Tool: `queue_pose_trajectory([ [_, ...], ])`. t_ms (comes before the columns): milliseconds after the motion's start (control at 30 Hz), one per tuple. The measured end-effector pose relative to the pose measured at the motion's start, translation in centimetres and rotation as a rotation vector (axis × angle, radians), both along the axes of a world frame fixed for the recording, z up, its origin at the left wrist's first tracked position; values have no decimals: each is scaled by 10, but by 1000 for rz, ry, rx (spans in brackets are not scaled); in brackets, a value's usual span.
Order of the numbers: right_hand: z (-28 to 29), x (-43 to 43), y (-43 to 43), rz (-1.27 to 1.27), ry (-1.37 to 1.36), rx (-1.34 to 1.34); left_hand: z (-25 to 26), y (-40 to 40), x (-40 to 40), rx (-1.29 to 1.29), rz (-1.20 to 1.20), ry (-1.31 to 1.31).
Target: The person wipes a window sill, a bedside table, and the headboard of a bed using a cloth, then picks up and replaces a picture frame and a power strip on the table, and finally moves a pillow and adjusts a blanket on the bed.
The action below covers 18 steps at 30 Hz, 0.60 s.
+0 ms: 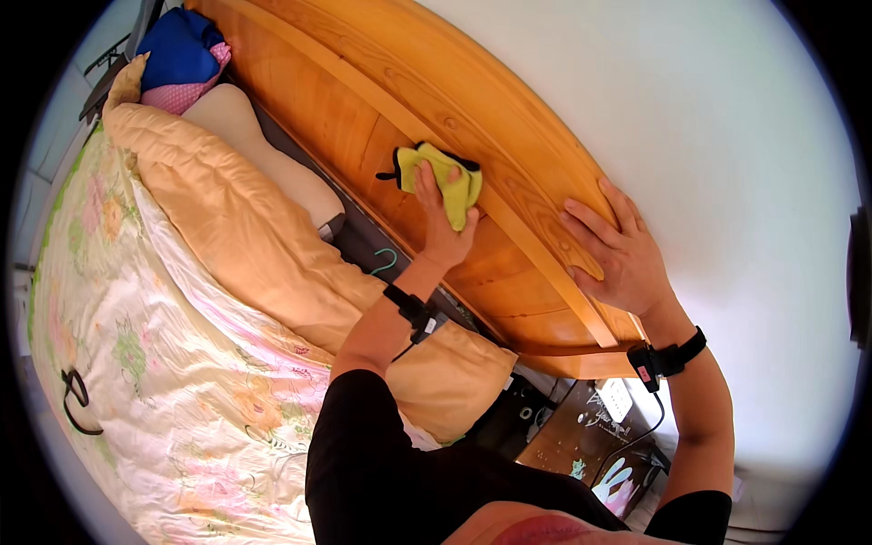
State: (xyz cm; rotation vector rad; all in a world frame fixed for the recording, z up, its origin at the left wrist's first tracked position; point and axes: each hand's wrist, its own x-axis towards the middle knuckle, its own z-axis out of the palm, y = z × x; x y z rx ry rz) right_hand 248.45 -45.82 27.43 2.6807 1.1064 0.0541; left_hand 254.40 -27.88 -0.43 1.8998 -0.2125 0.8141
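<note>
My left hand (446, 235) presses a yellow-green cleaning cloth with black edging (467, 182) against the front of a varnished wooden headboard (518, 184). The cloth is bunched under the palm and spread fingers, and its black loop sticks out to the left. Farther right, my right hand (623, 262) lies on the headboard's upper rim with its fingers apart and nothing in them. Its fingertips reach the top edge beside the pale wall. Both wrists wear black strapped devices with cables.
Below the headboard, a peach quilt (238, 204) and a beige pillow (272, 160) lie on a floral bedsheet (157, 354). A teal hook (386, 261) pokes up from the gap. Blue fabric (178, 48) lies at the far end. A dark printed bedside surface (558, 429) stands near my body.
</note>
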Motion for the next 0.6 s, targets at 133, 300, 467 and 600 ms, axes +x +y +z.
queue_pose_trajectory([
  [133,0,-2,-1,-7,5,-6,1,45,72,-502,60,23],
  [300,-2,0,-2,-3,10,31,-53,127,147,-703,216,81],
  [467,0,-2,-2,-14,-3,21,-148,143,149,-793,104,154],
  [600,1,1,1,16,-7,38,-213,119,126,-994,240,366],
])
